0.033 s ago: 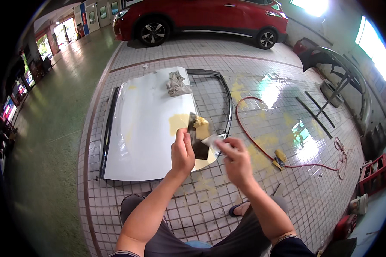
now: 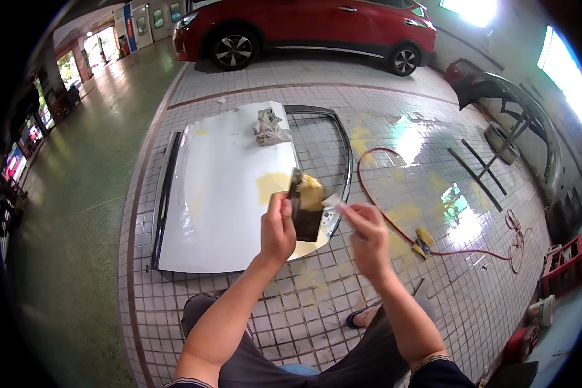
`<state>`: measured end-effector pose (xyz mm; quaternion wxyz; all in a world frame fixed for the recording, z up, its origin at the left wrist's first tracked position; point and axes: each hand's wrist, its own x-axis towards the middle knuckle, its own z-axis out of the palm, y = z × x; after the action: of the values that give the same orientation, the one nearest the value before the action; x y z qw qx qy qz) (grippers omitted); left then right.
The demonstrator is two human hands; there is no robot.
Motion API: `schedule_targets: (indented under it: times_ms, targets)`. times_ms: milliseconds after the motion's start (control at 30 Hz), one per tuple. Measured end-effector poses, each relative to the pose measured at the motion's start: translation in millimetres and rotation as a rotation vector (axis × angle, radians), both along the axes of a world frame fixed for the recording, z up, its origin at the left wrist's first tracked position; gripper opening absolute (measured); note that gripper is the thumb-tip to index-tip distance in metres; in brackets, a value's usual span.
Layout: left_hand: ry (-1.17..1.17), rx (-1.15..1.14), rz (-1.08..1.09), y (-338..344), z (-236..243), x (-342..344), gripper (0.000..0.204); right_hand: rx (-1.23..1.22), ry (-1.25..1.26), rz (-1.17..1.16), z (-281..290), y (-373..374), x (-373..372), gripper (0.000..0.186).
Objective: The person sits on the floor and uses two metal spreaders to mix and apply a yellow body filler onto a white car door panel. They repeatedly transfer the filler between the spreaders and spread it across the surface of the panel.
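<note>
My left hand (image 2: pixel 279 227) is closed around the edge of a dark mixing board (image 2: pixel 305 220), held upright over the car door. Yellow body filler (image 2: pixel 310 189) is heaped on the upper part of the board. In my right hand (image 2: pixel 370 240), fingers pinched, is a small pale putty spreader (image 2: pixel 332 202), blurred, just off the board's right side. Below them a white car door (image 2: pixel 220 194) lies flat on the floor, its black window frame (image 2: pixel 346 139) toward the right. It carries a patch of yellow filler (image 2: pixel 271 186) and a crumpled grey rag (image 2: pixel 269 127).
A red air hose (image 2: pixel 388 223) curls over the tiled floor (image 2: pixel 317 284), near a yellow-and-dark sanding tool (image 2: pixel 424 240). A metal stand (image 2: pixel 482 169), a tyre (image 2: pixel 502 143) and a bumper (image 2: pixel 543 123) are on the right. A red car (image 2: pixel 317 29) is parked beyond.
My right hand has drawn the spreader to the right, away from the board. The board has turned slightly in my left hand.
</note>
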<state>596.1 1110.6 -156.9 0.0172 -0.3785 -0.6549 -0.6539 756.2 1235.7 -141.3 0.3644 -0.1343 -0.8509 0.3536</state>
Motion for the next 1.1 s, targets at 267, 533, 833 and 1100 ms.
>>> schedule_targets:
  times_ms: [267,533,833,1100]
  targets:
    - [0.014,-0.072,-0.141,-3.4,-1.5,15.8,0.022,-0.641,0.068,0.182,-13.7,22.2,2.0,0.051]
    - [0.095,0.100,0.117,2.2,-6.5,11.1,0.020,-1.810,-0.228,0.482,3.9,9.2,12.1,0.056]
    - [0.491,0.239,-0.106,1.5,-21.3,21.4,0.023,-2.040,-0.083,0.588,11.1,-2.6,8.6,0.051]
    - [0.673,-0.216,-0.179,6.9,-26.4,5.6,0.013,-1.948,-0.056,0.691,8.1,10.7,13.6,0.055]
